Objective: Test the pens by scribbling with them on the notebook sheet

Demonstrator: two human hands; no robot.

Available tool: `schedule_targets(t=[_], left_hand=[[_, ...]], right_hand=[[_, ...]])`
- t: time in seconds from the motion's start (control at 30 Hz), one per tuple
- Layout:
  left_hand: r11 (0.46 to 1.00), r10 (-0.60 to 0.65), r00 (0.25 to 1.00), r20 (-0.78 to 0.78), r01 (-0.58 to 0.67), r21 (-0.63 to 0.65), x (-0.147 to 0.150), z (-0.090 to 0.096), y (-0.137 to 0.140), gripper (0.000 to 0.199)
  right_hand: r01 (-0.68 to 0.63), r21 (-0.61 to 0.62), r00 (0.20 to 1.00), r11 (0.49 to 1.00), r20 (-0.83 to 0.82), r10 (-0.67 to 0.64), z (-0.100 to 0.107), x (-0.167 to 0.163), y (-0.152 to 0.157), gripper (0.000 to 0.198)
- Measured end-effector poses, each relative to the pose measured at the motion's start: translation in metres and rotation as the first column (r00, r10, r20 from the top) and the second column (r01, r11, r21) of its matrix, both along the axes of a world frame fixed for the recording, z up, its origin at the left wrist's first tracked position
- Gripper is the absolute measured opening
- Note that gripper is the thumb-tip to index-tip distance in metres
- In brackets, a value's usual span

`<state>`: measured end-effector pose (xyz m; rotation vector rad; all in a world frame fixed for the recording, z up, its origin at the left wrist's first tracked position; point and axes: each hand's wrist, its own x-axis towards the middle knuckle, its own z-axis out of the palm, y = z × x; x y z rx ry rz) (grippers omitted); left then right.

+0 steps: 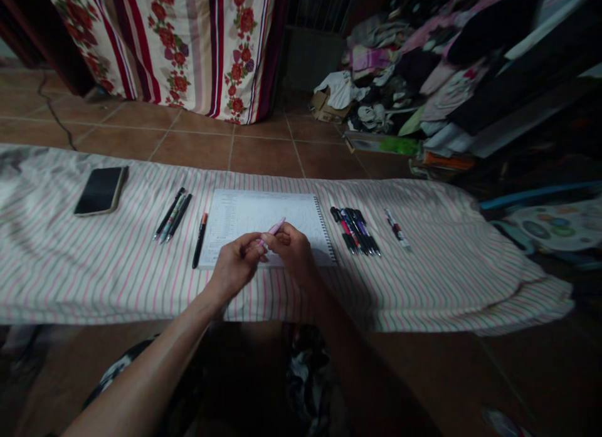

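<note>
Above a spiral notebook (pixel 277 205), a pink pen (pixel 276 226) is pinched between my two hands. My left hand (pixel 237 261) grips its lower end, and my right hand (pixel 292 249) has its fingers closed around the middle, with the upper tip sticking out. Along the notebook's left side lies a black pen with an orange end (pixel 200 241). Several pens (pixel 355 230) lie side by side just right of the notebook's spiral edge. Farther right rests a single patterned pen (pixel 397 229). A small group of pens (pixel 172 216) sits to the left.
A striped cloth (pixel 446 255) covers the low surface under these things. On its far left lies a dark phone (pixel 101 190). Beyond are floor tiles (pixel 263 150), a floral curtain (pixel 179 48) and, at the back right, a heap of clothes (pixel 414 73).
</note>
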<state>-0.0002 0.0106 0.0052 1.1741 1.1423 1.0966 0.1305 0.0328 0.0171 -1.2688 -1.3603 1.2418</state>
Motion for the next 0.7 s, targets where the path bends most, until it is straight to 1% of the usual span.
schedule_targets(t=[0.1,0.2,0.27,0.33,0.43,0.57,0.63,0.7], left_hand=[[0.998,0.006,0.997,-0.082,-0.001,0.057,-0.001,-0.004,-0.001,0.031],[0.994,0.032,0.985,-0.172,-0.014,0.105,0.0,-0.005,-0.003,0.032],[0.994,0.031,0.982,-0.186,-0.011,0.108,0.001,-0.005,-0.004,0.034],[0.995,0.011,0.986,-0.167,0.006,0.099,0.002,-0.003,-0.005,0.036],[0.995,-0.011,0.987,-0.161,0.027,0.099,0.003,0.003,-0.006,0.037],[0.991,0.032,0.958,-0.283,0.007,0.133,0.005,0.014,-0.016,0.034],[0.988,0.045,0.954,-0.296,0.002,0.154,0.005,0.021,-0.026,0.034],[0.982,0.036,0.963,-0.266,0.016,0.189,0.005,0.027,-0.038,0.033]], right_hand=[[0.063,0.002,0.994,0.998,0.086,-0.063,-0.006,-0.003,0.0,0.029],[0.101,-0.025,0.991,0.995,0.096,-0.099,-0.008,-0.006,-0.001,0.029],[0.111,-0.031,0.991,0.993,0.082,-0.108,-0.007,-0.008,-0.002,0.029],[0.11,-0.024,0.991,0.994,0.078,-0.108,-0.004,-0.008,-0.002,0.028],[0.098,-0.009,0.991,0.995,0.098,-0.096,0.0,-0.008,-0.005,0.028],[0.087,0.012,0.989,0.996,0.118,-0.088,0.005,-0.007,-0.014,0.032],[0.071,0.015,0.993,0.997,0.092,-0.072,0.009,-0.006,-0.023,0.032],[0.058,-0.007,0.997,0.998,0.043,-0.057,0.014,-0.006,-0.034,0.031]])
